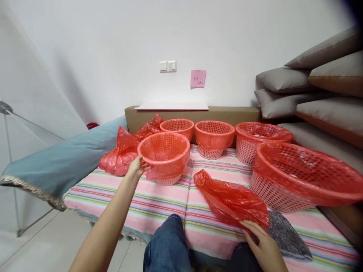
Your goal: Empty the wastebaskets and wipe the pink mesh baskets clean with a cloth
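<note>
My left hand (138, 166) is closed on the rim of a pink plastic basket (168, 181) lined with a red bag, at centre left. A loose red plastic bag (229, 198) lies flattened on the striped cloth (159, 200). At its near edge, my right hand (259, 240) pinches the bag between thumb and fingers. Behind stand two more baskets, one (180, 126) partly hidden by the front one and another (214, 136) to its right. Left of the held basket sits a filled, knotted red bag (120, 156).
Two lined baskets stand at right, one (248, 145) behind a larger one (283, 189). Grey cushions (283, 81) are stacked beyond them. A grey fabric piece (287, 236) lies near my right hand. Blue cloth (65, 155) covers the left side. My knees are at the front edge.
</note>
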Demonstrator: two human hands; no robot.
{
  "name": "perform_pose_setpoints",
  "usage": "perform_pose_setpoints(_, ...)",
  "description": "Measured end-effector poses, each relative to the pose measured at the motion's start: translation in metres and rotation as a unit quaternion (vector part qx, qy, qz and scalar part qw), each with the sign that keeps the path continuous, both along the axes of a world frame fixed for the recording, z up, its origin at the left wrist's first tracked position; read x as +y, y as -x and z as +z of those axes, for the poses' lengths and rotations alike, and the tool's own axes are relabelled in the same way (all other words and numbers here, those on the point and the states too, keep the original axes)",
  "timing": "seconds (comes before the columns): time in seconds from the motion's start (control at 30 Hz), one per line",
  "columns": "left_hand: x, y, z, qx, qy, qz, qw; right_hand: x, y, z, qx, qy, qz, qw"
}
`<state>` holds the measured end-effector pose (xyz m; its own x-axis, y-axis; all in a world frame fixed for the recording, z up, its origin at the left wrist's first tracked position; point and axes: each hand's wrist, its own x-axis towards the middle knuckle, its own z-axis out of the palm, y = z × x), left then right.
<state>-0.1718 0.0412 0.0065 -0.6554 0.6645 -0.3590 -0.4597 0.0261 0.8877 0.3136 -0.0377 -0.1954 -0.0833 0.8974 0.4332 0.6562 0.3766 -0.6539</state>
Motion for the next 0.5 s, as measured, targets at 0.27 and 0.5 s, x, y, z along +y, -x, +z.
perform_pose_setpoints(0.27,-0.019,0.002,-0.003,0.052,0.005,0.015,0.998,-0.015,0.031,0.024,0.014,-0.032,-0.050,0.998)
perform_pose_setpoints(0.5,-0.095,-0.076,-0.082,0.060,0.019,-0.092,0.994,-0.025,0.058,0.080,0.135,-0.033,-0.032,0.990)
